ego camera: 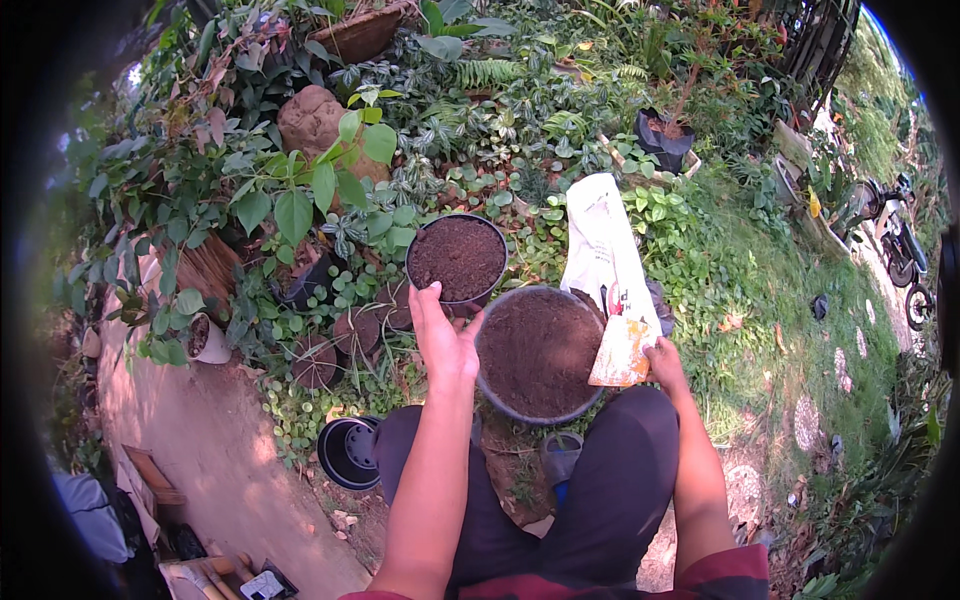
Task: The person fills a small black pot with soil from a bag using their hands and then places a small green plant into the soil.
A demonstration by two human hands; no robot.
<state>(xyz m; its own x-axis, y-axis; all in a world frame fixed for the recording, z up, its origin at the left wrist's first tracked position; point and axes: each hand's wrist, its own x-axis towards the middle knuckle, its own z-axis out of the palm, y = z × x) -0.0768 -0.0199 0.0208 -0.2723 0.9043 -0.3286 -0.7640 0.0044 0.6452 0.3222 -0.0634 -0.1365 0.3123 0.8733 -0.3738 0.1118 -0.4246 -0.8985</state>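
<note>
My left hand (448,337) is at the near side of a round black plant pot (459,298) filled with dark soil. Its fingertips touch the rim and the thumb is spread to the right, so the pot appears held. In my right hand (666,364) is a worn yellow and white scoop-like container (621,351), tilted over the right edge of a wide basin (491,390). Dark soil (536,352) nearly fills the basin, which stands in front of my knees. Behind the container lies a white plastic sack (600,232) bearing print.
An empty black pot (351,452) lies by my left knee. Several small potted plants (356,330) stand left of the basin. A concrete path (202,442) runs along the left, with wooden-handled tools (210,577) at the bottom. A black grow bag (664,141) stands farther back.
</note>
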